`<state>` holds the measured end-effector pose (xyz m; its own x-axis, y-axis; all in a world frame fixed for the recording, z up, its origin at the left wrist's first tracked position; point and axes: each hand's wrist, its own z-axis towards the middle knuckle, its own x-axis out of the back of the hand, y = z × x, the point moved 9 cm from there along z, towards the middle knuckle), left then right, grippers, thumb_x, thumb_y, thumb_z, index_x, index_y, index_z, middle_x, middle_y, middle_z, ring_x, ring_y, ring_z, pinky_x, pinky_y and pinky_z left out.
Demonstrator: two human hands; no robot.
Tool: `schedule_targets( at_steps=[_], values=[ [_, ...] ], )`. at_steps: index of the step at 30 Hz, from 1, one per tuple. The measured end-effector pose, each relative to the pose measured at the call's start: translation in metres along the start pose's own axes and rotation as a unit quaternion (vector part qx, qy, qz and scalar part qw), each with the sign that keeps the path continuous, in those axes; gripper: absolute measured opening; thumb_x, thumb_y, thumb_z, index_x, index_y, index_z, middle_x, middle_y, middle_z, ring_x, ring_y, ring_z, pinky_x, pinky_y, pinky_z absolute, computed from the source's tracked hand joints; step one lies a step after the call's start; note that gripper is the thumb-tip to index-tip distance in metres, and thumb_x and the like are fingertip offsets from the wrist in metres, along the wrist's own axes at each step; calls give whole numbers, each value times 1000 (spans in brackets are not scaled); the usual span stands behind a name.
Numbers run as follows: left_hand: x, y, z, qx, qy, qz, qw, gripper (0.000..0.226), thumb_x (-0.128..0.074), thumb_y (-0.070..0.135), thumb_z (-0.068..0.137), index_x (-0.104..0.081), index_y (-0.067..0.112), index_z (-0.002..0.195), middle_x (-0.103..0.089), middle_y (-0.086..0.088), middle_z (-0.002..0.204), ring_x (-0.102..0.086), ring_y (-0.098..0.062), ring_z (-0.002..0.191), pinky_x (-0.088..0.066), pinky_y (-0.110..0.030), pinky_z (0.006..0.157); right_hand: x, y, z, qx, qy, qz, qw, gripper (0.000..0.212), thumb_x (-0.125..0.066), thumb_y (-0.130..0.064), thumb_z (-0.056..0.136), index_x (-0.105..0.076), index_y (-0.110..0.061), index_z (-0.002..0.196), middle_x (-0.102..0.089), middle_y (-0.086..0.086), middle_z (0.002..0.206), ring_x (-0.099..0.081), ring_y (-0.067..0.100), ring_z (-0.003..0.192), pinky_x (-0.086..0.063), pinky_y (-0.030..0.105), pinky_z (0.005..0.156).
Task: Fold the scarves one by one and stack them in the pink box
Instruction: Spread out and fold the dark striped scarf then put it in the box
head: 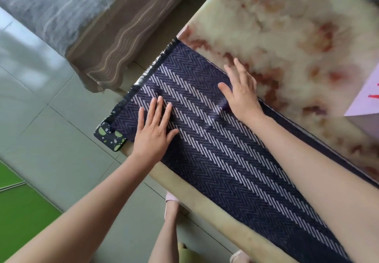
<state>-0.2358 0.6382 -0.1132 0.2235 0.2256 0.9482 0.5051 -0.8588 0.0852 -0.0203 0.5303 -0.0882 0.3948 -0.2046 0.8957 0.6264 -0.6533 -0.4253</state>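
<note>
navy scarf (pixel 215 150) lies lengthwise on the counter (pixel 287 27), fringed end farthest away, with the left hand (pixel 152 133) and right hand (pixel 240 92) both spread flat on it near that end, gripping nothing.

Table (pixel 287 27): cream stone-look top with reddish-brown veining. A dark phone case (pixel 109 137) with green speckles sits at the table's corner, jutting past the edge. A grey and brown striped curtain (pixel 98 37) hangs to the pale tiled floor (pixel 51 119); green mat (pixel 20 211) at lower left, pink slipper (pixel 170 198) beside the table edge.
</note>
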Motion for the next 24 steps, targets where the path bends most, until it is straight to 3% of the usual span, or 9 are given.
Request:
schedule_targets(
  at_steps=[3, 5, 8, 14, 17, 20, 24],
  values=[
    [16, 23, 14, -13, 15, -27, 999, 67, -34, 45, 98, -6, 18, 152, 2, -7, 159, 12, -23, 146, 9, -43, 117, 37, 59, -36, -102, 91, 47, 989, 34, -58, -28, 91, -59, -14, 121, -46, 9, 130, -39, 30, 120, -24, 29, 99],
    [25, 44, 32, -50, 26, -37, 998, 64, -37, 41, 99, -9, 18, 152, 0, -6, 159, 10, -23, 146, 6, -44, 118, 45, 97, -58, -170, 77, 54, 981, 26, -65, -29, 86, -64, -17, 109, -53, 6, 116, -40, 30, 113, -25, 27, 91],
    [25, 78, 65, -101, -8, -43, 994, 65, -33, 46, 99, -3, 23, 152, 6, -4, 159, 12, -21, 146, 6, -46, 117, 43, 127, -75, -214, 39, 62, 974, 22, -70, -31, 82, -67, -19, 100, -55, 5, 110, -38, 28, 111, -24, 24, 87],
    [12, 129, 101, -139, -53, -16, 989, 65, -23, 53, 97, 4, 28, 151, 14, -1, 158, 15, -19, 145, 8, -60, 111, 44, 134, -83, -205, 54, 78, 974, 15, -73, -31, 78, -67, -21, 86, -48, -3, 98, -37, 26, 109, -23, 25, 90],
    [32, 130, 125, -131, 11, -55, 990, 55, -34, 37, 101, -16, 22, 151, -10, -4, 159, -3, -22, 147, 0, -55, 114, 42, 134, -84, -206, 56, 89, 973, 14, -72, -32, 80, -67, -20, 84, -50, -4, 95, -38, 24, 108, -18, 20, 82],
    [56, 126, 141, -173, 90, -59, 979, 47, -55, 22, 92, -46, 17, 138, -43, -12, 139, -34, -33, 132, -16, -47, 113, 41, 135, -86, -205, 60, 100, 972, 16, -72, -33, 80, -66, -20, 88, -50, -6, 94, -37, 22, 107, -22, 23, 86],
    [66, 123, 154, -181, 103, -89, 974, 36, -65, 21, 84, -62, 16, 119, -53, -11, 120, -44, -34, 115, -26, -42, 106, 40, 138, -86, -217, 67, 116, 967, 12, -71, -31, 81, -64, -21, 81, -51, -5, 92, -36, 22, 106, -30, 30, 94]
  ],
)
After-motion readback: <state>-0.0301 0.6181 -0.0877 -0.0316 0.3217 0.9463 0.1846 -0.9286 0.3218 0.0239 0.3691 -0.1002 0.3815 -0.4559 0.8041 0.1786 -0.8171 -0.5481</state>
